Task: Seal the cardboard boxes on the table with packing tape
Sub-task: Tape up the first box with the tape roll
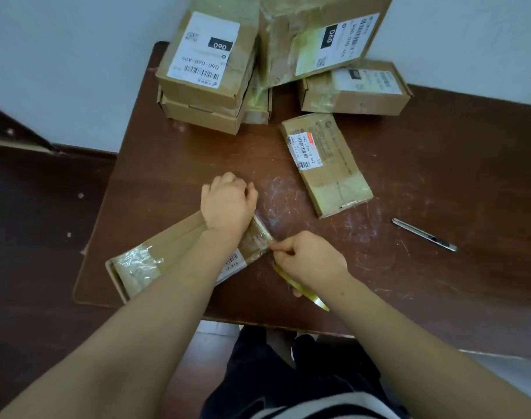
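Box [173,255] at table's [439,164] front-left edge, inner end half-taped | left hand [226,204]: fingers curled over that end | right hand [309,261]: fingers pinching tape strip [259,234], tape roll [300,290] beneath | other boxes [209,65] toward far edge look taped; probably nearly done

White label [202,49] on the stacked brown cardboard box [197,90] beyond the left hand [228,204]: "060", "060-06B-A05". Flat tan box [330,164] to the hand's right: "042 L14 00 472".

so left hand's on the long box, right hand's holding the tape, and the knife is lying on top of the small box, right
No: in the head view the knife lies on the bare table, apart from the small box. The rest is right.
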`<state>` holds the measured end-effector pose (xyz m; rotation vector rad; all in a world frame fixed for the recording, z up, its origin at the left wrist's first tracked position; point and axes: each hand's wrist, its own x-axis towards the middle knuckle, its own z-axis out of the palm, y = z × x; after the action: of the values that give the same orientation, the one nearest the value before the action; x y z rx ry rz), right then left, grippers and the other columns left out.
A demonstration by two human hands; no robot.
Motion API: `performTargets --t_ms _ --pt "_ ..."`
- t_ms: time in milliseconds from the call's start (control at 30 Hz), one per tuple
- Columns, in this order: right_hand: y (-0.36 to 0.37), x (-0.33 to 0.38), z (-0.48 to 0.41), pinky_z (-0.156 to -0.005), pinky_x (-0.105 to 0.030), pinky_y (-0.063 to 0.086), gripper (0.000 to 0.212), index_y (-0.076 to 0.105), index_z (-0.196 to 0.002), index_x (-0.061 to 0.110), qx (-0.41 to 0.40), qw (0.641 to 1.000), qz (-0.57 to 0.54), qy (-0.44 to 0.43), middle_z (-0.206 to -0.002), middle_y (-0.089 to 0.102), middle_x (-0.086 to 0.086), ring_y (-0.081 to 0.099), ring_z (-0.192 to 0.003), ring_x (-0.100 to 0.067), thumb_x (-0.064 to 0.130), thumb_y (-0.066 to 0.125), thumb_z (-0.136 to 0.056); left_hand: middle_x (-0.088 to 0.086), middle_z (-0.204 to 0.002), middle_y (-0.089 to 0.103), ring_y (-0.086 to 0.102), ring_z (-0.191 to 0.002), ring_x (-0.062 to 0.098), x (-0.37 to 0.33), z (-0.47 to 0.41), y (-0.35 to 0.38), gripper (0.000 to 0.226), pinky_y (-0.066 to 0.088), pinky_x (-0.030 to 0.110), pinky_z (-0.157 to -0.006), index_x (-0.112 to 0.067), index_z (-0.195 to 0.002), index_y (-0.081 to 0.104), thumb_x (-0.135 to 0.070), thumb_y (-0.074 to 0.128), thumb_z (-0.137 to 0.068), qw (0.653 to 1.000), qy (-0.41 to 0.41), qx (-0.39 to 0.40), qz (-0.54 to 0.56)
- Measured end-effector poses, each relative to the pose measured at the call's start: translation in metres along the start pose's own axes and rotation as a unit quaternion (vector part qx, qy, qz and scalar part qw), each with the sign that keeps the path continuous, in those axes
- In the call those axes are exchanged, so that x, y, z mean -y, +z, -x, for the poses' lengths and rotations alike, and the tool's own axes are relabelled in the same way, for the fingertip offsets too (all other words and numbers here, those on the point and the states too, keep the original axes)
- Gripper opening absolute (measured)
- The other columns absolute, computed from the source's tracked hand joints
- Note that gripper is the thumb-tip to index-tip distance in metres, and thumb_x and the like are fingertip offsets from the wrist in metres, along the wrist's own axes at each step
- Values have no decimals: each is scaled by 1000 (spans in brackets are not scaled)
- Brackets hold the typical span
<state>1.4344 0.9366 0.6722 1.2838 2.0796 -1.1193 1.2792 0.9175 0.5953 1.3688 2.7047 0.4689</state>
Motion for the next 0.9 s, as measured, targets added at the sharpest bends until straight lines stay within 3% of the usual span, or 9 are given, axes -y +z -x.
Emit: performTargets --t_ms 167,300,400,533,633,700,767,833,900 --pt "1 3 2 -66 -27 56 34 62 -118 40 -1 1000 -3 -1 -54 67 5 62 -40 -6 29 38 -97 16 -67 63 60 -67 34 5 3 -5 43 46 40 -66 3 -60 66 -28 63 -90 991 110 -60 46" --pt "1 6 3 -63 -25 54 33 63 -116 38 3 1000 6 -2 -37 56 9 63 -42 -6 32 37 -97 7 -67 64 63 -71 26 22 7 -5 39 51 37 -80 -6 -58 64 -34 63 -85 962 254 -83 50" --pt "1 7 2 -57 -21 50 32 64 -114 37 -4 1000 22 -3 -37 56 11 61 -40 -5 32 37 -97 8 -61 59 61 -61 28 18 0 -6 35 52 34 -69 -4 -55 61 -22 58 -85 961 250 -109 32" --pt "3 8 7 -62 -23 53 31 67 -106 34 -16 999 37 -19 -42 58 7 62 -41 -7 30 37 -96 8 -60 59 61 -65 25 10 14 -5 34 54 38 -79 -5 -56 62 -26 69 -82 942 318 -92 49" --pt "4 10 4 -64 -25 53 31 67 -104 29 -25 997 63 -35 -44 59 5 64 -47 -9 30 37 -97 9 -51 51 53 -51 25 1 23 -6 38 46 31 -57 -5 -50 54 -18 83 -72 930 357 -41 72" --pt "6 10 5 -60 -22 49 31 67 -104 28 -30 997 68 -32 -44 58 5 65 -49 -9 31 38 -97 10 -47 49 52 -47 24 -4 22 -9 39 45 28 -53 -4 -47 53 -12 86 -67 935 346 -29 77" --pt "9 10 7 -56 -21 45 30 67 -103 28 -32 996 73 -30 -46 59 6 64 -51 -8 31 37 -97 10 -49 51 53 -50 25 -2 27 -10 42 46 30 -55 -4 -48 54 -19 76 -81 927 356 -10 119" --pt "10 10 6 -50 -20 39 30 66 -101 28 -42 995 84 -32 -46 58 7 63 -52 -7 31 37 -95 9 -52 52 53 -52 25 1 32 -9 52 45 29 -56 -4 -51 54 -27 52 -97 913 368 -2 174" --pt "11 10 4 -48 -19 36 29 67 -97 28 -47 996 77 -29 -43 54 7 64 -51 -8 29 38 -95 9 -49 50 51 -48 23 -2 32 -9 45 43 28 -53 -6 -49 52 -17 62 -91 911 378 2 162"
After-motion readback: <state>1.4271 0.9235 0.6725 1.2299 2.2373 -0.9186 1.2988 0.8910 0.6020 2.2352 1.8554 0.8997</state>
